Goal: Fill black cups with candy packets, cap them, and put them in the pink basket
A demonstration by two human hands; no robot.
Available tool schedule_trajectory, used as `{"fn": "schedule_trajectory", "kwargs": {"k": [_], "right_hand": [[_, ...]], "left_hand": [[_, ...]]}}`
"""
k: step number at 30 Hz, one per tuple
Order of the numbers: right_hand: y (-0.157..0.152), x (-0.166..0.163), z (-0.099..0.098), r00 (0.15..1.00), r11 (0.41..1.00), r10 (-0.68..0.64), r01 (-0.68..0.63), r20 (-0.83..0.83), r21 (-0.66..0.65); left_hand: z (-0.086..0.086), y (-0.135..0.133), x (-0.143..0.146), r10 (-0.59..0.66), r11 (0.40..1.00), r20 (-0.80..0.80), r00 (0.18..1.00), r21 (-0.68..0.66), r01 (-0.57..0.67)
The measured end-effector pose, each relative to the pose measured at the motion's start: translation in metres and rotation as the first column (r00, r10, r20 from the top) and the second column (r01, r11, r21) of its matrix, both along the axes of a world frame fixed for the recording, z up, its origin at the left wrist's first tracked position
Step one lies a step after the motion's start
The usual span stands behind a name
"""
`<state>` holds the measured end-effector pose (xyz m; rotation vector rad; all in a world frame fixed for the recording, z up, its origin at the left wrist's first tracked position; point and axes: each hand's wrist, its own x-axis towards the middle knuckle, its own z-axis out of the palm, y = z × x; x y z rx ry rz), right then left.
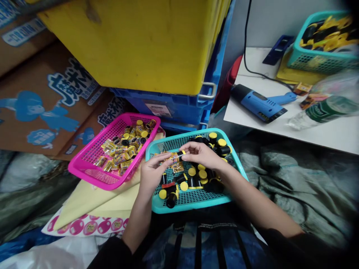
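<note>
Over the teal basket [238, 164] on my lap, both my hands pinch one small black bottle with a yellow cap [178, 155], lying sideways with a shiny wrapper round it. My left hand [153, 173] grips its left end, my right hand [200, 154] its capped end. Below them in the basket lie several bare black bottles with yellow caps [196, 178]. The pink basket [92, 151] to the left holds several wrapped bottles [126, 147].
Yellow sheets [95, 200] and a sticker sheet [84, 226] lie under the pink basket. Stacked yellow and blue crates [157, 56] stand behind, cardboard boxes [47, 101] at left. A white table at right carries a blue heat gun [259, 104], a plastic bottle [322, 110] and another teal basket [322, 56].
</note>
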<state>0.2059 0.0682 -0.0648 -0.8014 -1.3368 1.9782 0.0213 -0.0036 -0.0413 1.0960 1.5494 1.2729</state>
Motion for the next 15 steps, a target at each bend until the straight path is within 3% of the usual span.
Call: {"fn": "schedule_trajectory", "kwargs": {"k": [7,10,13,15], "right_hand": [[-0.011,-0.01,-0.01,0.992,1.0,0.002,-0.005,-0.123,-0.03],[-0.017,-0.012,-0.01,0.97,0.984,0.026,-0.068,-0.243,-0.164],[-0.023,-0.016,-0.009,0.926,0.927,0.072,-0.199,-0.369,-0.318],[-0.026,-0.019,-0.01,0.904,0.911,0.063,-0.225,-0.423,-0.346]], "left_hand": [[0.006,-0.008,0.006,-0.077,0.995,0.128,0.989,-0.053,0.085],[0.006,-0.01,0.009,-0.091,0.995,0.142,0.986,-0.023,0.096],[0.003,-0.012,0.015,-0.075,0.997,0.162,0.984,-0.017,0.078],[0.002,-0.013,0.02,-0.066,0.997,0.177,0.982,-0.026,0.072]]}}
